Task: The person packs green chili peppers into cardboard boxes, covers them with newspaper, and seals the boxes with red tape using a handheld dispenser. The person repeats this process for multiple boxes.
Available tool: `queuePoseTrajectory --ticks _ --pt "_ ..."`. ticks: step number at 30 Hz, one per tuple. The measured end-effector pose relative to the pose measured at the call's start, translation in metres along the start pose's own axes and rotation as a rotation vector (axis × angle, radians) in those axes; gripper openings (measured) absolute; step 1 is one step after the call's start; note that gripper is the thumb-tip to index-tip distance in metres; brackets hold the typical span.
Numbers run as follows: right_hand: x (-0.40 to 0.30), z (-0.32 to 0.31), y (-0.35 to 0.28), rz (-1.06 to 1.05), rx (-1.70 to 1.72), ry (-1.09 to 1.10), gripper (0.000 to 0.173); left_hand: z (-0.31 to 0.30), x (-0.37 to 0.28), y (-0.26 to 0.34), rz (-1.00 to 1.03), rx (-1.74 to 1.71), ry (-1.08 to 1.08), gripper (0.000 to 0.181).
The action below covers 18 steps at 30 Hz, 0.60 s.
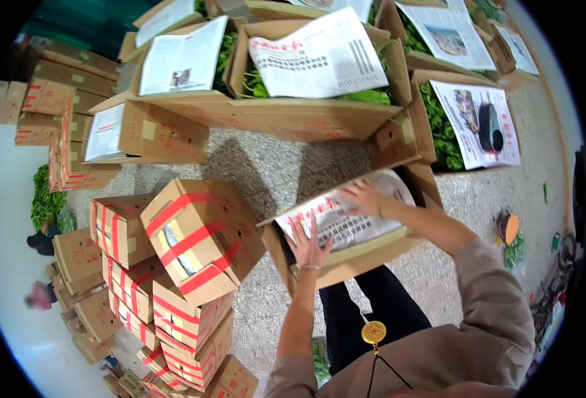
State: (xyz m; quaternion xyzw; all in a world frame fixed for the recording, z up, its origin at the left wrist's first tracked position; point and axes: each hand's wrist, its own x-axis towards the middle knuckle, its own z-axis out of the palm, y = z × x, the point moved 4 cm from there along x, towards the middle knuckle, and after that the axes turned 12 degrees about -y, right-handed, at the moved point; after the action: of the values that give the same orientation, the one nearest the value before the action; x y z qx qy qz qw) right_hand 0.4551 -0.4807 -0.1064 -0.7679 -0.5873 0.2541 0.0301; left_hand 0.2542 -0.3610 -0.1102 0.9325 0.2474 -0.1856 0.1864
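Both my hands lie on a sheet of newspaper (350,231) inside an open cardboard box (367,256) in front of me. My left hand (309,244) rests flat near the paper's left end, fingers spread. Toward the far edge, my right hand (365,199) presses on the paper with its fingers apart. The sheet bulges a little at its right end. Whatever is beneath it in this box is hidden.
Open boxes of leafy greens topped with newspaper (318,54) stand ahead. A tape dispenser or similar dark tool (490,128) lies on the newspaper at right. Red-taped cartons (198,239) are stacked at left. Two people (42,296) are at far left.
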Motion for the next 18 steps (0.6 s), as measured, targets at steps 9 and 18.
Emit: queuePoseTrajectory --ticks 9,18 --pt "-0.014 -0.055 -0.007 0.45 0.177 -0.196 0.053 0.0 0.003 -0.006 -0.033 -0.02 -0.023 0.073" --pt "-0.057 0.025 -0.023 0.375 0.02 0.114 0.063 -0.006 -0.079 0.019 0.041 -0.234 0.129 0.04"
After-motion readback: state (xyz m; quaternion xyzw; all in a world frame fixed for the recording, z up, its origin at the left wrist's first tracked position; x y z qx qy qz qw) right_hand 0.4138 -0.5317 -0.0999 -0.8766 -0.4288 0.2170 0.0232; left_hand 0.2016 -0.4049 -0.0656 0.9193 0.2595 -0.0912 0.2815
